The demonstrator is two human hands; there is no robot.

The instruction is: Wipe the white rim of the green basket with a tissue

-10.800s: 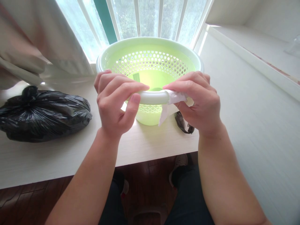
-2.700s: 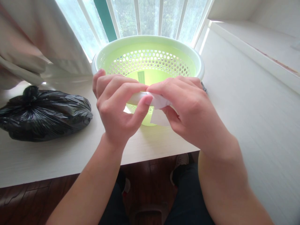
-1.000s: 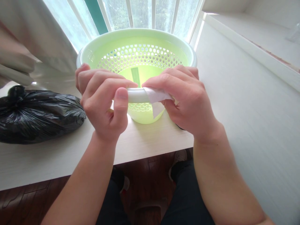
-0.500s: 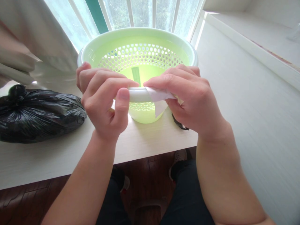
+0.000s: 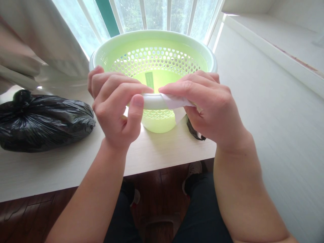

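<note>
Dark trouser legs [image 5: 118, 212] and brown floor [image 5: 154, 189] seen below both hands, between the forearms. Near edge of the pale ledge [image 5: 157, 155] also sat below them.

Left hand [image 5: 113, 108]: clamped on the near rim [image 5: 154, 102], thumb pressed to the outer face, fingers laid over the top. Right hand [image 5: 215, 108]: clamped on the white sheet [image 5: 176, 102], which was folded over that same rim; a loose corner was left hanging below the fingers. Hands kept apart by a small gap between the index tips, bare rim exposed there.

Key relation: rim's near stretch was spanned by both hands, long axis running left to right. Sheet was sited at the right hand's end, inner edge just beside the gap, so right hand nearer; bare stretch lay to its left, toward the left thumb.

Green basket [image 5: 159, 125] was placed upright on the ledge, directly beyond and under the hands. Crumpled dark plastic [image 5: 193, 130] was partly hidden under the right hand. Knotted black bag [image 5: 48, 123] was set left of the left hand, well apart from the sheet. Barred window [image 5: 157, 15] seen beyond everything, curtain [image 5: 45, 37] far left.
</note>
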